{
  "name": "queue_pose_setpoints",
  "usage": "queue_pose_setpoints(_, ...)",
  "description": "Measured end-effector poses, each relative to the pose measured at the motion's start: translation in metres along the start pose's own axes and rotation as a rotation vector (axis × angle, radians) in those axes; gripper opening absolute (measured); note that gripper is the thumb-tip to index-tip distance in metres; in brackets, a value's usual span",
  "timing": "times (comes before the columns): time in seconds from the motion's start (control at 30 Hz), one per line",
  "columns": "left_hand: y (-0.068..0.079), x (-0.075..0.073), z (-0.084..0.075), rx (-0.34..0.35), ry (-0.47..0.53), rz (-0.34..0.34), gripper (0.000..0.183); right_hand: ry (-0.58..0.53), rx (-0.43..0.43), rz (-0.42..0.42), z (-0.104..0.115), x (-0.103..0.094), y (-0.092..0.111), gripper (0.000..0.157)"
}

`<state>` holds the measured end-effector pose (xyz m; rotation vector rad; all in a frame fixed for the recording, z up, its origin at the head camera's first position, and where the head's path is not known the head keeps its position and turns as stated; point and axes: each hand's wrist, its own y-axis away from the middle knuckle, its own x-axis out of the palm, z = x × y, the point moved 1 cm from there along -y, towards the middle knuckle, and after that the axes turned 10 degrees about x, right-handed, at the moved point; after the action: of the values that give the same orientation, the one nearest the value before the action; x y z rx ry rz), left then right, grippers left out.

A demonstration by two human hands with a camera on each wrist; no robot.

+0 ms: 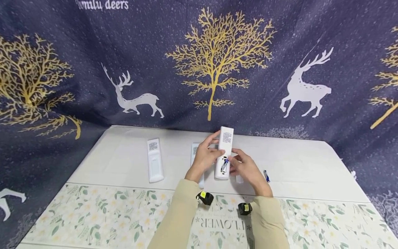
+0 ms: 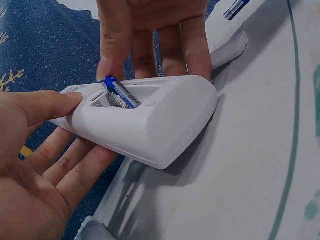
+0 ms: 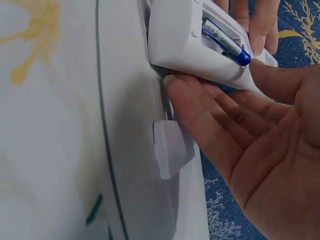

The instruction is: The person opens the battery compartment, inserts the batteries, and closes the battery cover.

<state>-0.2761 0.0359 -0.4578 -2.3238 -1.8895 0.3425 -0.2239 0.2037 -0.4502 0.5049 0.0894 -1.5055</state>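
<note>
A white remote control (image 1: 226, 140) is held up over the table with its back and battery compartment showing. My left hand (image 1: 206, 155) grips it by its left side, the thumb on the back and the fingers underneath. A blue and silver battery (image 3: 227, 42) sits tilted in the compartment, its blue end sticking up. The right hand (image 1: 247, 167) holds the remote from the other side. Its thumb (image 3: 280, 80) is right at the battery's blue end, and its fingers lie under the casing.
A second white remote (image 1: 155, 162) lies face down at the left. A light blue remote (image 1: 201, 181) is partly hidden behind the left hand. The small white battery cover (image 3: 172, 150) rests below the right hand. Another blue battery (image 1: 266, 176) lies to the right.
</note>
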Motion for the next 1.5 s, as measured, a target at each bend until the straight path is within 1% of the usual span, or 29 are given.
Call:
queue_pose_setpoints(0.13, 0.0014, 0.0001, 0.0012, -0.012, -0.008, 0.007, 0.077, 0.014, 0.011, -0.003, -0.0014, 0.0024, 0.0002, 0.047)
queue_pose_setpoints(0.23, 0.0018, -0.0003, 0.0013, -0.004, -0.011, 0.008, 0.077, 0.008, 0.010, 0.001, -0.0010, 0.0042, 0.0000, 0.052)
queue_pose_setpoints(0.33, 0.0011, -0.0008, 0.0012, 0.005, -0.006, 0.005, 0.076, -0.003, -0.014, -0.015, 0.0000, 0.0049, -0.0013, 0.063)
queue_pose_setpoints(0.47, 0.0013, -0.0008, 0.0017, -0.004, -0.005, 0.007, 0.077, -0.012, -0.042, -0.046, -0.0016, 0.0054, -0.0030, 0.080)
queue_pose_setpoints(0.57, 0.0019, -0.0004, 0.0014, -0.005, -0.010, 0.010, 0.078, -0.004, -0.070, -0.064, -0.0031, 0.0059, -0.0039, 0.086)
queue_pose_setpoints(0.7, 0.0004, -0.0004, -0.0005, 0.000, -0.007, 0.011, 0.078, 0.031, -0.119, -0.101, -0.0017, 0.0068, -0.0053, 0.088)
queue_pose_setpoints(0.93, 0.0012, 0.0000, 0.0000, -0.002, -0.004, 0.023, 0.078, 0.057, -0.121, -0.125, -0.0027, 0.0077, -0.0050, 0.091)
queue_pose_setpoints(1.07, 0.0004, 0.0004, -0.0008, 0.013, -0.008, 0.021, 0.078, 0.061, -0.145, -0.138, -0.0015, 0.0063, -0.0060, 0.094)
queue_pose_setpoints(1.3, 0.0010, 0.0001, -0.0002, 0.012, -0.010, 0.019, 0.078, 0.053, -0.141, -0.115, -0.0008, 0.0053, -0.0029, 0.095)
queue_pose_setpoints(1.5, 0.0015, -0.0002, -0.0005, 0.031, -0.020, 0.026, 0.080, 0.052, -0.146, -0.115, 0.0004, 0.0046, -0.0045, 0.095)
